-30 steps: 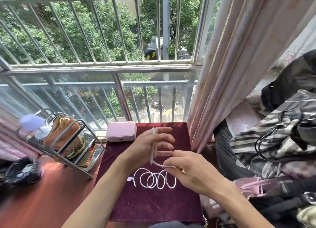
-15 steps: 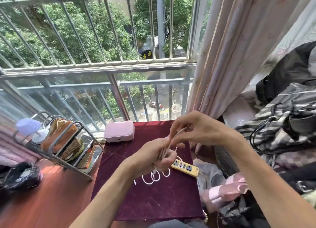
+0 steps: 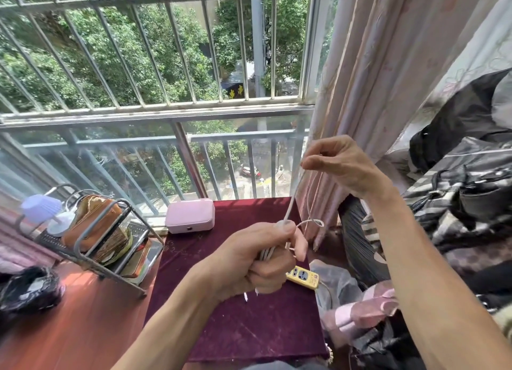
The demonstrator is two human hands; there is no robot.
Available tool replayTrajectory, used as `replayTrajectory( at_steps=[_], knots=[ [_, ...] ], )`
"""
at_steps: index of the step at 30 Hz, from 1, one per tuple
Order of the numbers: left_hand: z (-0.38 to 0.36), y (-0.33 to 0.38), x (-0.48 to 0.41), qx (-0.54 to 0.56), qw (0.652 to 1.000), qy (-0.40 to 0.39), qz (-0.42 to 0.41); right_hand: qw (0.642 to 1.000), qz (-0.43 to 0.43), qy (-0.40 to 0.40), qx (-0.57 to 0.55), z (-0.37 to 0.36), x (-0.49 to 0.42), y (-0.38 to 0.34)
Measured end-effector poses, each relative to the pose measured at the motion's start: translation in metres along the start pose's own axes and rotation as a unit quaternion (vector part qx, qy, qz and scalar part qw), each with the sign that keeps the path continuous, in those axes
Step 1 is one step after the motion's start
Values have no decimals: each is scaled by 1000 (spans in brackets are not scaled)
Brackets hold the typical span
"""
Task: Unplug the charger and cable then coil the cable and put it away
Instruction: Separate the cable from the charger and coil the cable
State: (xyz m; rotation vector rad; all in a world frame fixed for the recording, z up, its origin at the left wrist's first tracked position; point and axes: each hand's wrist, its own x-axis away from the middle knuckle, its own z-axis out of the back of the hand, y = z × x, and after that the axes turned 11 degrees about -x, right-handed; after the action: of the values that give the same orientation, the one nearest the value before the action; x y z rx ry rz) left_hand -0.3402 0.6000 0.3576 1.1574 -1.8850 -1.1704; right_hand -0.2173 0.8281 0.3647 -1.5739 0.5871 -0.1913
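Left hand (image 3: 257, 258) fisted round the bundled white cable (image 3: 292, 200), held above the maroon surface (image 3: 249, 328); probably three or four loops, hard to read. Yellow power strip (image 3: 303, 278) lies just behind that fist. One strand runs taut up to right hand (image 3: 340, 167), pinched at fingertips. Pink box (image 3: 190, 215) at far edge.

Bright daylight pouring through barred window (image 3: 155, 51); sun patch glowing on red-brown floor (image 3: 83, 328); wide-angle bend at edges; slight softness, lower-left corner blurry.
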Motion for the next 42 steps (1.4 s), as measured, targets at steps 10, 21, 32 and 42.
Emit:
replayTrajectory(
  at_steps=[10, 21, 32, 42],
  knots=[
    [8, 7, -8, 77, 992, 40, -94, 991, -76, 95, -54, -65, 22, 90],
    [47, -6, -5, 69, 960, 239, -126, 985, -103, 134, 26, -127, 71, 144],
    [82, -26, 2, 33, 973, 212, -81, 953, -117, -8, 280, -127, 90, 86],
    [90, -41, 3, 2, 961, 276, -24, 861, -142, -175, 456, -130, 76, 42]
  ],
)
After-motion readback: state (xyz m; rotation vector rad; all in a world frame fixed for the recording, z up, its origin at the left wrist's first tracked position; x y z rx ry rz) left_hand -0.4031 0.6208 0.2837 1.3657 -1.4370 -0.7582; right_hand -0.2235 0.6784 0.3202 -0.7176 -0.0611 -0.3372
